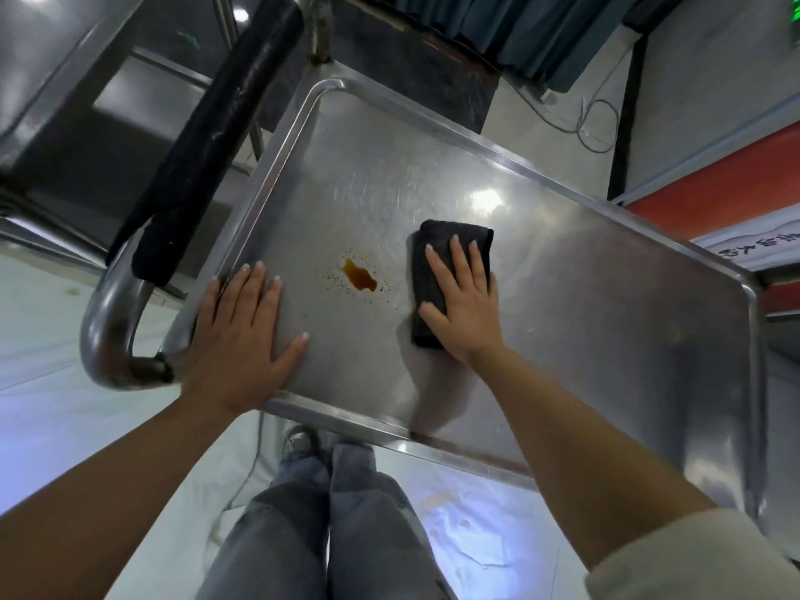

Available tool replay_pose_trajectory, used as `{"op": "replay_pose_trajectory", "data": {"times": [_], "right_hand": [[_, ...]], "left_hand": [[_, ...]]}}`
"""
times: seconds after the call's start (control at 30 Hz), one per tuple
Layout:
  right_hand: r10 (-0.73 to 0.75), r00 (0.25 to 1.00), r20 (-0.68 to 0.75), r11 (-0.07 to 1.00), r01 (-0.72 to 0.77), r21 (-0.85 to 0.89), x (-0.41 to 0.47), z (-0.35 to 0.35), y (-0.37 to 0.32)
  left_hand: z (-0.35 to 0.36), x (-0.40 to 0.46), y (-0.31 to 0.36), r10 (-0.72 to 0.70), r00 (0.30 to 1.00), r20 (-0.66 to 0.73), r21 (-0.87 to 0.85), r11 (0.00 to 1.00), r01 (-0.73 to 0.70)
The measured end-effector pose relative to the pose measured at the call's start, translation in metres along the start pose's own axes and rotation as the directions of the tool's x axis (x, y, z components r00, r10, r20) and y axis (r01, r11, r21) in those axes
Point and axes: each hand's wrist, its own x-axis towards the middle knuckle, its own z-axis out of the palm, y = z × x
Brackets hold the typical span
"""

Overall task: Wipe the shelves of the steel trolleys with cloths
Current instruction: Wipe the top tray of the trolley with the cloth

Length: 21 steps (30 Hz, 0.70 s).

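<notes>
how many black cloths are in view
2: one folded black cloth lies on the top shelf under the right hand; another black cloth is draped over the trolley handle. Others may be hidden.

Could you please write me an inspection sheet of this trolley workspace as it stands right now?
Surface: top steel shelf with a raised rim; brown spill with small splatter near its middle.
Job's things: folded black cloth lying flat on the shelf, right of the spill and apart from it; second black cloth draped over the trolley handle.
Clutter: nothing seen on the shelf.
Grippers: left hand flat on the shelf by the handle; right hand pressing flat on the folded cloth.
Cables: thin grey cable looped on the floor beyond the trolley.
Surroundings: another steel trolley at upper left; dark curtain; pale floor.
</notes>
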Motion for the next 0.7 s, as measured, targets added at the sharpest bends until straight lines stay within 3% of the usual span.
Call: {"op": "replay_pose_trajectory", "data": {"times": [0.3, 0.43, 0.5, 0.7], "right_hand": [[-0.023, 0.999, -0.049, 1.0, 0.022, -0.004, 0.105, -0.026, 0.025], [0.04, 0.997, -0.067, 0.998, -0.037, 0.044, 0.128, -0.033, 0.02], [0.052, 0.997, -0.053, 0.997, -0.049, 0.06, 0.116, -0.03, 0.013], [-0.089, 0.996, -0.024, 0.996, 0.09, 0.006, 0.001, 0.002, -0.018]], "left_hand": [[0.001, 0.001, 0.001, -0.036, 0.999, -0.014, -0.015, 0.999, 0.035], [0.0, 0.004, 0.0, -0.032, 0.999, -0.029, -0.009, 0.999, 0.032], [0.0, 0.005, 0.0, -0.028, 0.999, -0.027, -0.003, 1.0, 0.028], [-0.004, 0.005, 0.001, -0.029, 1.0, 0.003, 0.01, 1.0, 0.029]]}}
